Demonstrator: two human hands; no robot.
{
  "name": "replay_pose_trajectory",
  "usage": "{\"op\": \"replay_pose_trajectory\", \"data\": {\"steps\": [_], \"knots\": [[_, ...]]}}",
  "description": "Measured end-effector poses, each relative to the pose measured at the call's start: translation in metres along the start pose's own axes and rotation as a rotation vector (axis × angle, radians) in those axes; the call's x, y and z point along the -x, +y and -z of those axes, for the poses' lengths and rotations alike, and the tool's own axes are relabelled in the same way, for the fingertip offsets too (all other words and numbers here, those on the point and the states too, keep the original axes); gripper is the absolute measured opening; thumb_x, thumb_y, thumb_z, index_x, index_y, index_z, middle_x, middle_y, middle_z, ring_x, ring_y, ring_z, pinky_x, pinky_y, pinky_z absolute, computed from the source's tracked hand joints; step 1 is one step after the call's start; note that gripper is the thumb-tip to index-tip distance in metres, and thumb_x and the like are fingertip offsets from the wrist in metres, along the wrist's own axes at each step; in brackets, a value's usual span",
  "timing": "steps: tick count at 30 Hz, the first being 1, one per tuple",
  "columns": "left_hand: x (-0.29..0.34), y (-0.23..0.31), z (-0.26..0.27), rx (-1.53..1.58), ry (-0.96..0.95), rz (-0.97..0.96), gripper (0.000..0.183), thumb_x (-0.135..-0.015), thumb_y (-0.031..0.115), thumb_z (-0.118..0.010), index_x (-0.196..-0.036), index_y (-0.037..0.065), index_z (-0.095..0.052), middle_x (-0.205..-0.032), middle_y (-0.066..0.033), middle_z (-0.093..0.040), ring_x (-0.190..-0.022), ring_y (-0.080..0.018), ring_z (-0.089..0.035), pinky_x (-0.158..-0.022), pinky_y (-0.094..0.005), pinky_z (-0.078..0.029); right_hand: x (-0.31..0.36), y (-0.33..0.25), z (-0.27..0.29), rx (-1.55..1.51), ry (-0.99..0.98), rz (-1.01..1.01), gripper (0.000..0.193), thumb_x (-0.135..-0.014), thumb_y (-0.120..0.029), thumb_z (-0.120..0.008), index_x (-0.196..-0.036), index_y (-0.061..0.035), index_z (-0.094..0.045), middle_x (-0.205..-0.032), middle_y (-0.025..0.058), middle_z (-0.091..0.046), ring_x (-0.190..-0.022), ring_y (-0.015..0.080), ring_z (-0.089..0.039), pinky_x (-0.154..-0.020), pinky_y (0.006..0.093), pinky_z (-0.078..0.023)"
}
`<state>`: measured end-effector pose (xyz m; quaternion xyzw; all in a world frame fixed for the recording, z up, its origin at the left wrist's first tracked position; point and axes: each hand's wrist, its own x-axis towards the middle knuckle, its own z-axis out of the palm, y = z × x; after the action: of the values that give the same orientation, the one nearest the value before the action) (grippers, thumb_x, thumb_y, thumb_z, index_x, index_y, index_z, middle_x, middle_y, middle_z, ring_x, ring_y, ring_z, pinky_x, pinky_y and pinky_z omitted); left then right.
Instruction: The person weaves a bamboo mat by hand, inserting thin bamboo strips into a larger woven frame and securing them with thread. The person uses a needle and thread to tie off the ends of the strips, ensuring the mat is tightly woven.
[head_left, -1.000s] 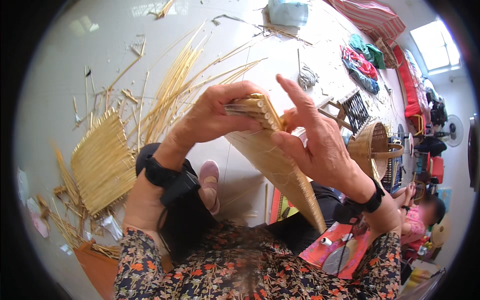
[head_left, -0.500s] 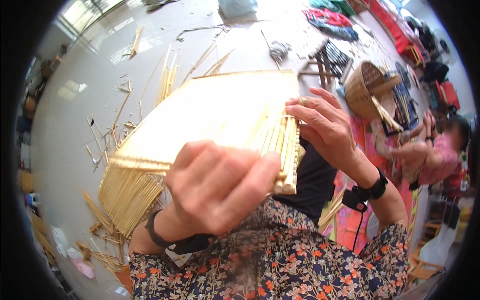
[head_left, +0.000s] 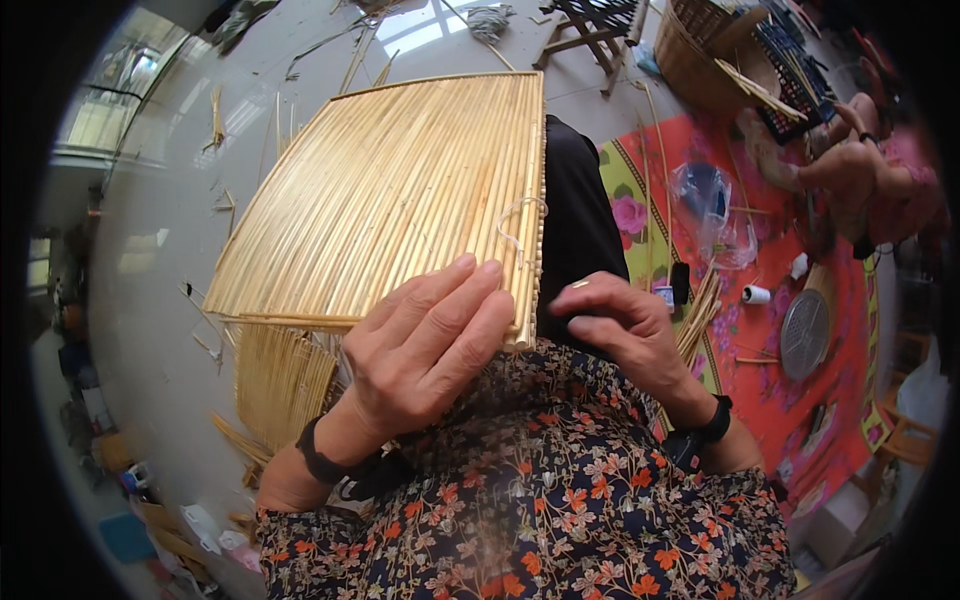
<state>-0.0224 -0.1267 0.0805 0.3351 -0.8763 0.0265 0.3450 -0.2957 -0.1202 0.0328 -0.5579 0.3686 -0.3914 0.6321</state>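
Observation:
A panel of pale reed stalks [head_left: 400, 190], laid side by side with a darker rim, lies tilted across my lap. My left hand [head_left: 425, 335] lies flat over its near right corner, fingers stretched on the stalks; the thumb is hidden. Along the panel's right edge runs a bound row of stalk ends, with a loose white thread [head_left: 508, 225] curving over it. Just right of that edge, apart from the panel, is my right hand [head_left: 625, 325]. Its fingers are curled toward the thumb, and whatever they hold, if anything, does not show.
A second reed bundle [head_left: 285, 380] is below the panel's left side. On the red flowered mat [head_left: 750, 420] to the right lie a white spool [head_left: 756, 294], a round metal lid [head_left: 805, 335] and loose stalks [head_left: 698, 318]. Another person sits far right beside a wicker basket [head_left: 690, 65].
My right hand has left the panel's right edge and come down nearer to me. My left hand has flattened onto the stalks. The view has shifted, showing more of the red mat.

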Motion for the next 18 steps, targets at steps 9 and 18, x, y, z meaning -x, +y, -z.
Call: {"op": "replay_pose_trajectory", "data": {"steps": [9, 18], "knots": [[0.01, 0.007, -0.023, -0.022, -0.018, 0.006, 0.028, -0.09, 0.011, -0.075, -0.117, 0.004, -0.079, -0.117, -0.0167, -0.079, -0.112, -0.0341, -0.078, -0.091, -0.0417, -0.065, -0.012, 0.022, -0.023, -0.491, 0.039, -0.21, 0.02, -0.1, -0.002, -0.075, -0.119, 0.0001, -0.072, -0.113, 0.0029, -0.076, -0.106, 0.0093, -0.07, -0.098, 0.0285, -0.056], [-0.008, 0.008, -0.017, -0.002, -0.018, 0.045, 0.03, -0.093, 0.005, -0.077, -0.123, 0.004, -0.076, -0.119, -0.018, -0.079, -0.112, -0.0368, -0.078, -0.094, -0.0437, -0.065, -0.029, 0.031, -0.04, -0.626, 0.123, -0.085, 0.016, -0.102, -0.003, -0.071, -0.117, 0.0006, -0.072, -0.107, 0.0027, -0.076, -0.1, 0.0092, -0.07, -0.093, 0.0267, -0.057]]}}
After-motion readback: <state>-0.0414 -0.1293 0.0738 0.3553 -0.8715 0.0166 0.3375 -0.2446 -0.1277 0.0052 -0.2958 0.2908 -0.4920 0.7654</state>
